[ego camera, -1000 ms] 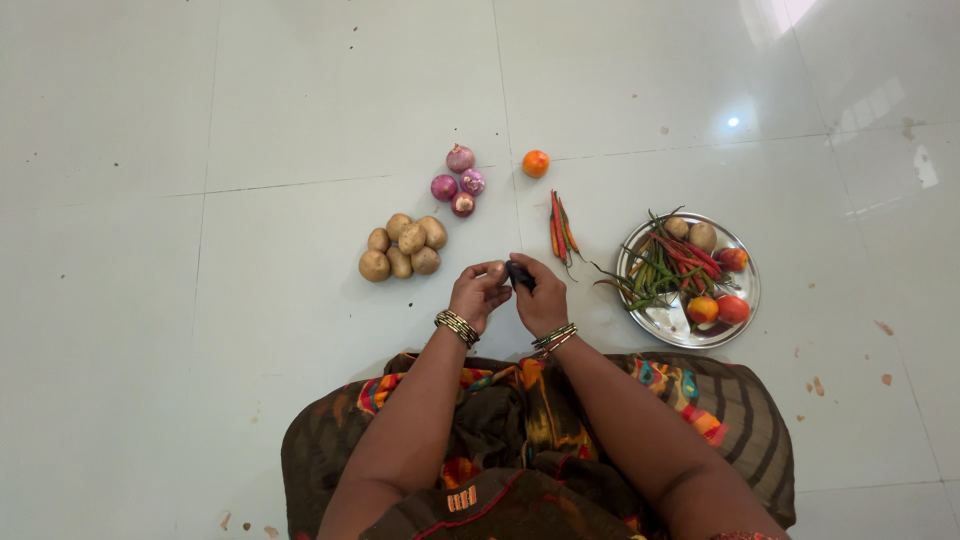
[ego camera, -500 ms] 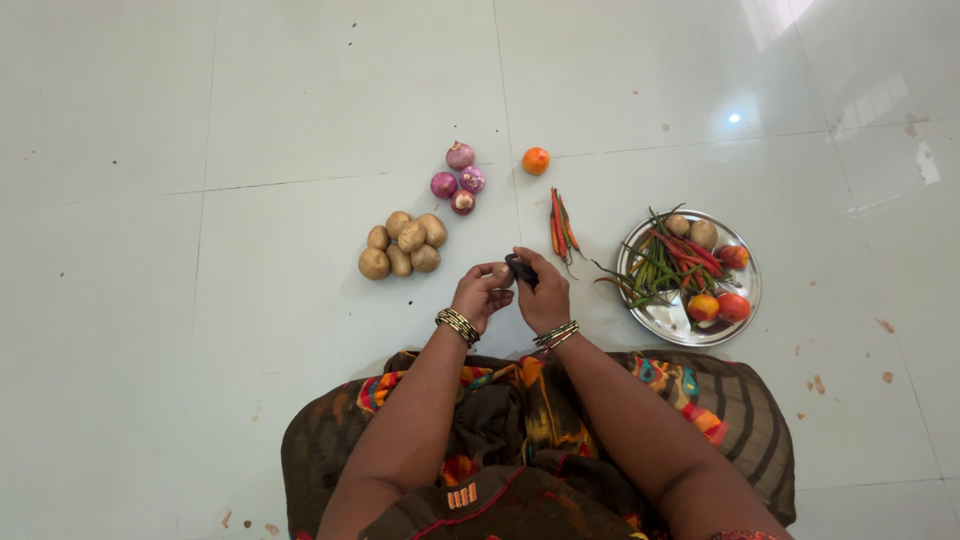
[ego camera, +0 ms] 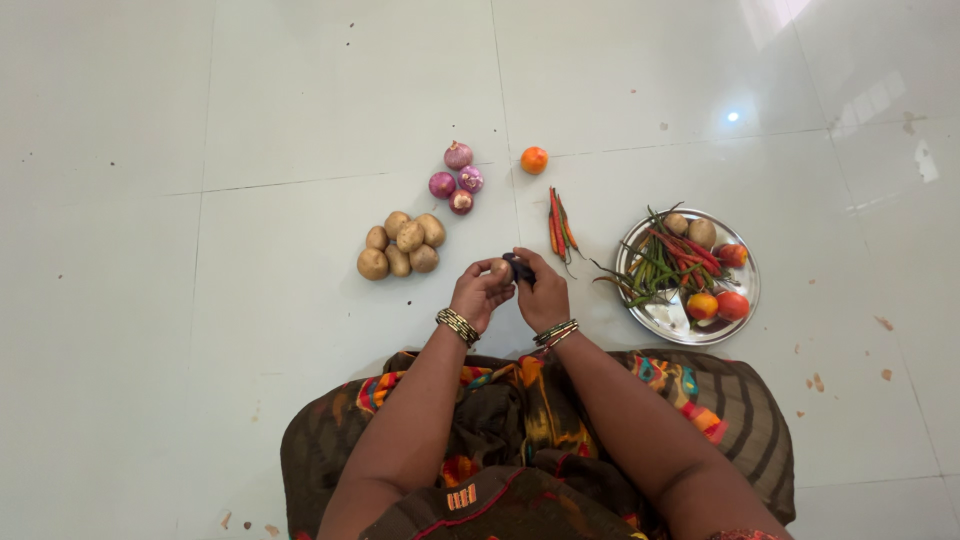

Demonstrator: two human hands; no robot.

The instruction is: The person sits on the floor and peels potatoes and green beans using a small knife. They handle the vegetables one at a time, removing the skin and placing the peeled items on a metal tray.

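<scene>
Both hands were together just above the floor in front of the lap: the left hand (ego camera: pixel 480 293) cupped a small potato (ego camera: pixel 497 268), while the right hand (ego camera: pixel 545 293) gripped a small dark tool (ego camera: pixel 519 268), probably a peeler, though it was too small to tell. To work well, the potato wanted a firm hold, fingertips clear of the tool. A potato pile (ego camera: pixel 402 246) lay near.
</scene>
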